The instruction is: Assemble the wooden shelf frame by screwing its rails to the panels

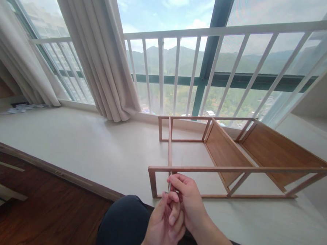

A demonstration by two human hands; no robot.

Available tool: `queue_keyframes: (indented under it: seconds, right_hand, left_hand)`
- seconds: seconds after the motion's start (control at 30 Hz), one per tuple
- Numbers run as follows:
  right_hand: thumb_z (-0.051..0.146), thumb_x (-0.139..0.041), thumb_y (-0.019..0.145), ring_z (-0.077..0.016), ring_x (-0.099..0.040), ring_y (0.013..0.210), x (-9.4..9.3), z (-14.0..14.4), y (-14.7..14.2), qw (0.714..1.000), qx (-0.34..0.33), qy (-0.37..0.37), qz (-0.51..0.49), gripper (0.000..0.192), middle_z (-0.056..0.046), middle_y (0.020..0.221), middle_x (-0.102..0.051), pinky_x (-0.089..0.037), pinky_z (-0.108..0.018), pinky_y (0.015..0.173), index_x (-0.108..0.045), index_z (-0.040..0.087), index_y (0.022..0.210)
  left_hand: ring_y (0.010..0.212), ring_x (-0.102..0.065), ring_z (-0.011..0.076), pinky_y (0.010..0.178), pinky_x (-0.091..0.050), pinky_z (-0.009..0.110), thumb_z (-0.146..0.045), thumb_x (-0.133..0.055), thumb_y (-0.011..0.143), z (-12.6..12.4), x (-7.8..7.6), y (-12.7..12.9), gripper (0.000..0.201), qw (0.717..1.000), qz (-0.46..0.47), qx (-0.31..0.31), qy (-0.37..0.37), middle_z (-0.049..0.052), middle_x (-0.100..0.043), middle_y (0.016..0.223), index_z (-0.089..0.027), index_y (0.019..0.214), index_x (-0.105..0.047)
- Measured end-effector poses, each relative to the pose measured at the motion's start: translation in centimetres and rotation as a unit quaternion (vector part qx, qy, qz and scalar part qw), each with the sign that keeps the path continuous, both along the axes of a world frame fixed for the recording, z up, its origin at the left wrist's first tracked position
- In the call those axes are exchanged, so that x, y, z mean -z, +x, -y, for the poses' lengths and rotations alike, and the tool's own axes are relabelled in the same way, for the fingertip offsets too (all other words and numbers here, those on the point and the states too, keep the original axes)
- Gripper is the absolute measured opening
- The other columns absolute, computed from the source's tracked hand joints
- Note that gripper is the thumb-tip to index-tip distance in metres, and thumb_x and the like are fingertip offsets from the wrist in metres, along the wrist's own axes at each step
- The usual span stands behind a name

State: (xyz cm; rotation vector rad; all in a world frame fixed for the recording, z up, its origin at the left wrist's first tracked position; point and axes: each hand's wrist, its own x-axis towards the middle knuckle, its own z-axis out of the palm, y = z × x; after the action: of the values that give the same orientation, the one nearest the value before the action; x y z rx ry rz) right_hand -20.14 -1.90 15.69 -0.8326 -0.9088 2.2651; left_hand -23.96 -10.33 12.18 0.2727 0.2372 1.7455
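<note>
Both hands, right and left, are pinching a small metal key at the wooden frame joint; tightening looks underway, needing steady turning.

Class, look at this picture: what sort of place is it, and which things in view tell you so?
Probably a room in a high-rise flat: a wide pale window ledge with beige curtains, a white railing over distant hills, and a brown wooden shelf frame lying on its side.
</note>
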Motion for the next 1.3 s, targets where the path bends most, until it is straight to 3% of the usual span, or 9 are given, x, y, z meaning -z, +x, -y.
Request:
queue_keyframes:
  seconds: [0.13,0.37,0.67,0.9,1.07,1.2,1.3]
  right_hand:
    - [0.047,-0.092,0.056,-0.0021,-0.039,0.038,-0.4,-0.2,-0.1,1.0,0.004,-0.008,0.003,0.044,0.006,0.049,-0.051,-0.03,-0.013,0.037,-0.068,0.012,0.07]
    - [0.043,-0.089,0.061,-0.0021,-0.043,0.038,0.0,-0.2,-0.3,1.0,0.011,0.004,0.013,0.039,0.005,0.051,-0.054,-0.034,-0.013,0.039,-0.069,0.012,0.071]
    - [0.043,-0.087,0.062,-0.0043,-0.046,0.04,-0.2,-0.2,-0.3,1.0,0.013,-0.016,0.014,0.037,0.004,0.051,-0.055,-0.034,-0.014,0.04,-0.069,0.012,0.071]
    - [0.041,-0.088,0.062,-0.0057,-0.046,0.044,-0.5,0.0,-0.2,0.998,0.015,-0.059,-0.001,0.035,0.003,0.054,-0.058,-0.035,-0.016,0.044,-0.069,0.013,0.071]
    - [0.043,-0.088,0.061,-0.0041,-0.039,0.044,-0.6,0.1,-0.3,0.999,0.012,-0.041,-0.004,0.038,0.004,0.051,-0.052,-0.03,-0.015,0.045,-0.073,0.011,0.074]
    - [0.043,-0.088,0.06,-0.0026,-0.038,0.046,-0.9,0.1,-0.3,1.0,0.015,-0.017,-0.005,0.04,0.002,0.059,-0.057,-0.032,-0.015,0.047,-0.074,0.009,0.075]
    - [0.046,-0.088,0.063,-0.0037,-0.037,0.045,-0.8,0.2,-0.2,1.0,-0.001,-0.006,-0.001,0.041,0.004,0.055,-0.053,-0.032,-0.016,0.044,-0.071,0.011,0.075]
  left_hand:
    - [0.036,-0.014,0.0014,0.036,-0.031,0.011,-0.046,-0.051,0.099,-0.2,-0.1,0.1,0.033,1.0,0.0,-0.006,0.006,-0.008,-0.035,0.053,-0.019,0.099,-0.071]
    - [0.035,-0.015,0.0017,0.036,-0.028,0.012,-0.046,-0.052,0.098,-0.3,0.6,0.1,0.032,1.0,-0.003,-0.014,-0.014,-0.008,-0.035,0.052,-0.02,0.095,-0.072]
    - [0.034,-0.012,0.0011,0.034,-0.025,0.011,-0.042,-0.061,0.095,-0.3,-0.3,-0.1,0.026,1.0,0.017,-0.003,-0.024,-0.009,-0.036,0.05,-0.019,0.092,-0.071]
    - [0.031,-0.017,0.0006,0.032,-0.021,0.012,-0.039,-0.079,0.08,-0.3,-1.4,-0.7,0.027,0.99,-0.004,-0.021,-0.141,-0.011,-0.031,0.043,-0.015,0.077,-0.067]
    - [0.031,-0.02,0.0006,0.033,-0.019,0.013,-0.054,-0.082,0.07,-0.4,-2.5,-0.7,0.045,0.954,-0.144,-0.093,-0.246,-0.011,-0.029,0.04,-0.015,0.071,-0.061]
    - [0.031,-0.022,0.0019,0.033,-0.02,0.015,-0.059,-0.077,0.071,-0.6,-2.5,-1.2,0.049,0.899,-0.297,-0.151,-0.285,-0.01,-0.031,0.038,-0.015,0.066,-0.059]
    - [0.03,-0.029,0.0048,0.034,-0.023,0.017,-0.061,-0.071,0.075,-0.6,-2.3,-1.7,0.048,0.855,-0.385,-0.167,-0.304,-0.009,-0.034,0.037,-0.016,0.064,-0.056]
